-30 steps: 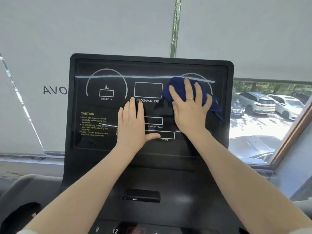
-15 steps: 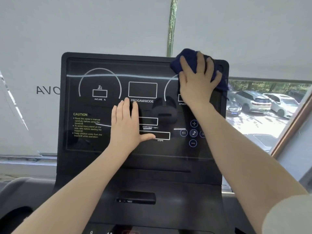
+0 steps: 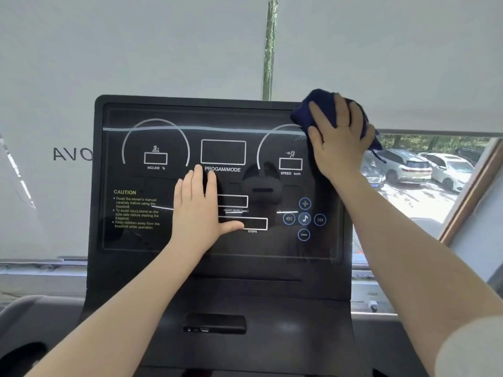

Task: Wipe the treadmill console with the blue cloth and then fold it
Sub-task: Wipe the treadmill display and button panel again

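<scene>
The black treadmill console (image 3: 152, 240) stands upright before me, with white dials and yellow caution text. My right hand (image 3: 339, 144) lies flat with spread fingers on the bunched dark blue cloth (image 3: 319, 104), pressing it against the console's top right corner. Part of the cloth hangs past the console's right edge, behind my hand. My left hand (image 3: 201, 210) rests flat on the middle of the panel, fingers straight and together, thumb out toward the steps box.
A small black slot (image 3: 215, 323) sits in the console's lower housing. White blinds (image 3: 163, 50) hang behind the console. A window (image 3: 419, 186) at the right shows parked cars. A grey handrail (image 3: 32, 317) curves at the lower left.
My right hand has slid the cloth from the speed dial up to the top right corner and stays there. My left hand has kept its place on the panel.
</scene>
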Demonstrator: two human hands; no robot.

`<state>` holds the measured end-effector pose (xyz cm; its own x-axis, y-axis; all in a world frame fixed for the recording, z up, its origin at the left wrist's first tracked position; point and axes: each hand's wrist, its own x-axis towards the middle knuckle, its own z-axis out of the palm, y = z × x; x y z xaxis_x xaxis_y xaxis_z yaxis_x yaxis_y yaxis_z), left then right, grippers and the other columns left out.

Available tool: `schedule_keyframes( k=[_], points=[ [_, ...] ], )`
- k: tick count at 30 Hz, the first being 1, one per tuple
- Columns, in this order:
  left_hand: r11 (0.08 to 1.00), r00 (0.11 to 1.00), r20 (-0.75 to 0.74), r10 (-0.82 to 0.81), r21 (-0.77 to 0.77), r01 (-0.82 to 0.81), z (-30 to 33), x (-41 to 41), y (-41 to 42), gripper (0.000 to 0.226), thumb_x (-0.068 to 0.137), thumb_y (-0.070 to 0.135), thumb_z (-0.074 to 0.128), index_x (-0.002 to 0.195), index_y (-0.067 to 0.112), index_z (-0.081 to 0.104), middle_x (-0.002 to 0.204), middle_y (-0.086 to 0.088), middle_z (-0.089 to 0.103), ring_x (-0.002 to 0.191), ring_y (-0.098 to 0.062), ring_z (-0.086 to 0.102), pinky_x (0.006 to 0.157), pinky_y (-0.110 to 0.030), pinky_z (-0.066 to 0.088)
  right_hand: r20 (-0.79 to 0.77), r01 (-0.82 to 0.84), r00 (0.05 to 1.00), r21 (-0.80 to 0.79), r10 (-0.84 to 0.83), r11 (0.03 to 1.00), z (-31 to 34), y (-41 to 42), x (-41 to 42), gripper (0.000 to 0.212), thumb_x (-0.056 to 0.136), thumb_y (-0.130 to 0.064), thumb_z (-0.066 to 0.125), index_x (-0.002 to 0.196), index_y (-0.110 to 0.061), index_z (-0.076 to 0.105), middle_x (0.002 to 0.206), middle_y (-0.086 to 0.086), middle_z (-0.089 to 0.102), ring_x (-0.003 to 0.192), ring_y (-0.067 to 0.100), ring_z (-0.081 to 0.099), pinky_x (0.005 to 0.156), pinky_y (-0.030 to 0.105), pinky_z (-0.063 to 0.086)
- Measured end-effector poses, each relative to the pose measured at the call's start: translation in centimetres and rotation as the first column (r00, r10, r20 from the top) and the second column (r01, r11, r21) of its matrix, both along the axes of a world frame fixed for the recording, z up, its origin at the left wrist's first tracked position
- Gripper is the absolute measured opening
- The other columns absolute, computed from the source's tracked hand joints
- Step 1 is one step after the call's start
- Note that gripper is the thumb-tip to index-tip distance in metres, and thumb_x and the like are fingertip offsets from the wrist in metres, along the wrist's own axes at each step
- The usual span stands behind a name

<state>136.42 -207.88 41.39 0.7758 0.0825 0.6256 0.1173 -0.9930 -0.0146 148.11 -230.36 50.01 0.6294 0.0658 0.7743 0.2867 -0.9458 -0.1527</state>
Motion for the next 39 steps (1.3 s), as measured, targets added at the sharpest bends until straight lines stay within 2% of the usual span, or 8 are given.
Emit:
schedule_keyframes(
  k=[3,8,10,16,20,27,35,39],
  points=[
    [1.0,1.0,-0.011,0.014,-0.006,-0.014,0.1,0.1,-0.2,0.121,0.047,0.07,0.072,0.136,-0.005,0.037,0.143,-0.03,0.032,0.132,-0.043,0.033,0.111,-0.05,0.02,-0.015,0.04,0.999,0.103,-0.039,0.994,-0.5,1.5,-0.4,0.044,0.098,-0.036,0.033,0.142,-0.044,0.032,0.158,0.001,0.012,0.142,0.029,0.009,0.107,0.057,0.009],
    [1.0,1.0,0.013,-0.006,0.005,0.006,0.0,0.1,-0.2,0.12,0.038,0.07,0.073,0.125,-0.009,0.048,0.131,-0.034,0.045,0.119,-0.048,0.047,0.1,-0.057,0.034,0.088,-0.13,0.984,-0.244,0.156,0.961,-4.6,4.7,-2.3,0.044,0.09,-0.039,0.037,0.132,-0.037,0.051,0.148,0.008,0.037,0.131,0.033,0.03,0.097,0.051,0.021],
    [1.0,1.0,0.016,-0.008,0.009,0.008,-0.1,0.2,-0.1,0.12,0.039,0.07,0.072,0.125,-0.008,0.048,0.131,-0.034,0.045,0.118,-0.048,0.048,0.099,-0.057,0.035,0.076,-0.186,0.973,-0.283,0.216,0.941,-4.1,3.9,-1.9,0.042,0.091,-0.04,0.037,0.13,-0.038,0.052,0.147,0.006,0.039,0.131,0.033,0.032,0.096,0.052,0.023],
    [1.0,1.0,0.03,-0.005,0.008,0.004,-0.6,0.3,0.2,0.116,0.044,0.075,0.057,0.128,-0.004,0.047,0.134,-0.031,0.045,0.121,-0.043,0.047,0.103,-0.057,0.027,0.04,-0.051,0.998,0.003,0.051,0.999,-0.7,0.2,0.0,0.041,0.097,-0.035,0.038,0.138,-0.043,0.041,0.156,0.0,0.021,0.14,0.029,0.016,0.106,0.054,0.009],
    [1.0,0.999,0.038,-0.005,-0.008,0.006,-0.7,0.5,0.3,0.118,0.043,0.072,0.066,0.129,-0.005,0.046,0.135,-0.031,0.043,0.123,-0.043,0.046,0.103,-0.057,0.027,0.065,-0.033,0.997,0.075,0.029,0.997,-3.1,2.1,-1.4,0.042,0.093,-0.033,0.043,0.134,-0.041,0.046,0.153,0.003,0.027,0.138,0.03,0.022,0.104,0.053,0.014],
    [0.998,0.999,0.037,-0.023,-0.066,0.026,-0.9,0.5,0.2,0.119,0.048,0.064,0.076,0.138,-0.002,0.036,0.146,-0.028,0.029,0.134,-0.041,0.031,0.108,-0.053,0.023,0.164,-0.148,0.961,-0.371,0.221,0.917,-8.9,-0.2,-3.8,0.04,0.09,-0.032,0.043,0.128,-0.037,0.056,0.145,0.007,0.042,0.13,0.03,0.032,0.095,0.05,0.023],
    [0.999,0.999,0.043,-0.008,-0.044,0.01,-1.3,0.5,0.3,0.115,0.053,0.07,0.062,0.139,0.0,0.035,0.147,-0.025,0.029,0.134,-0.039,0.034,0.108,-0.054,0.022,0.165,-0.074,0.981,-0.147,0.098,0.986,-7.9,-1.5,-3.1,0.041,0.091,-0.03,0.042,0.13,-0.034,0.054,0.149,0.007,0.036,0.136,0.032,0.031,0.102,0.049,0.019],
    [0.998,0.998,0.054,-0.026,-0.063,0.029,-1.4,0.7,0.4,0.115,0.055,0.069,0.062,0.141,0.001,0.032,0.149,-0.025,0.025,0.136,-0.039,0.029,0.11,-0.053,0.02,0.135,-0.165,0.968,-0.291,0.212,0.942,-12.8,-0.7,-6.7,0.042,0.087,-0.037,0.045,0.128,-0.037,0.055,0.149,0.005,0.037,0.135,0.029,0.032,0.096,0.048,0.023]
  ],
)
